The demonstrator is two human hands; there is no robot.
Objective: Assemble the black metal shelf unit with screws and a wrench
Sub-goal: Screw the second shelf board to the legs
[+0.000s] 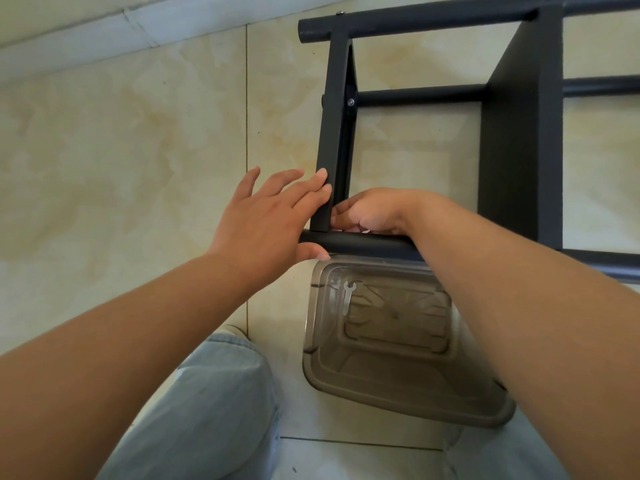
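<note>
My left fingers (304, 188) were spread flat on the black shelf (334, 133), lying on the floor. My right hand (367, 213) curled at the corner joint; I couldn't tell what it pinched. I think I should hold the bar still and turn slowly.

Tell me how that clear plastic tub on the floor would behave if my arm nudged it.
The clear plastic tub looks thin-walled and holds only a small wrench, so it is probably light and would slide easily on the smooth tile floor. The wrench would likely rattle about.

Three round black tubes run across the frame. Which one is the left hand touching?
The nearest tube, just above the clear plastic container. The left hand has its thumb under that tube's end; the middle tube and far tube are untouched.
</note>
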